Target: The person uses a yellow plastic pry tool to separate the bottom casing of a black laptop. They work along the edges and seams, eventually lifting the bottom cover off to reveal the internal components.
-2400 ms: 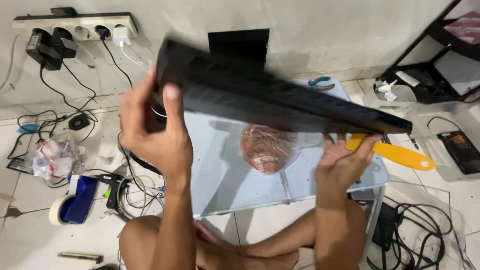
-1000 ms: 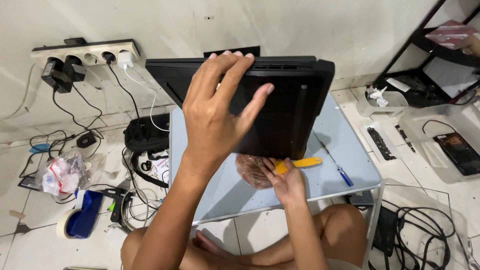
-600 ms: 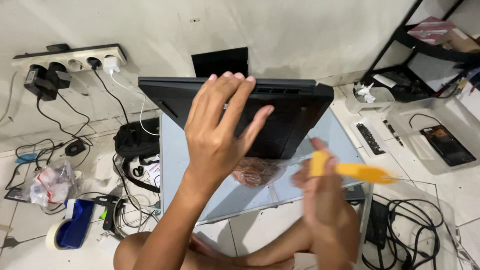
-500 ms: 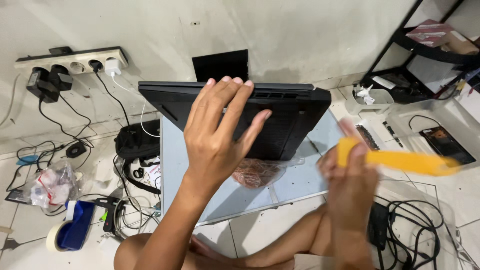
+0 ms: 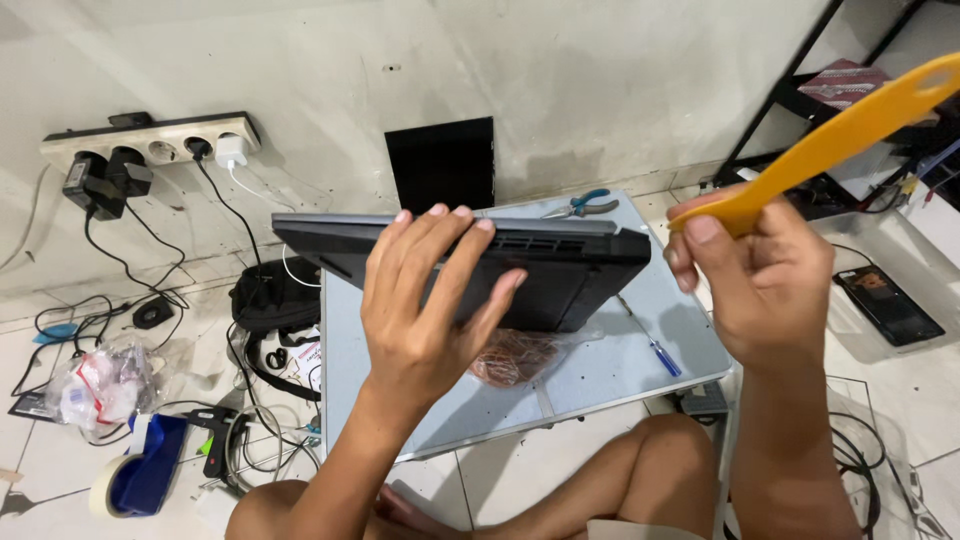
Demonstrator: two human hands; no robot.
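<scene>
Above tiled floor, low table (image 5: 690, 345) bears laptop (image 5: 560, 275).

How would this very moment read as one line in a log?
left hand: holds black laptop tilted above table | right hand: grips yellow pry tool, raised | pliers, screwdriver on table

Stained white wall (image 5: 600, 70), white tiled floor (image 5: 40, 470), black shelving (image 5: 800, 90)
</scene>
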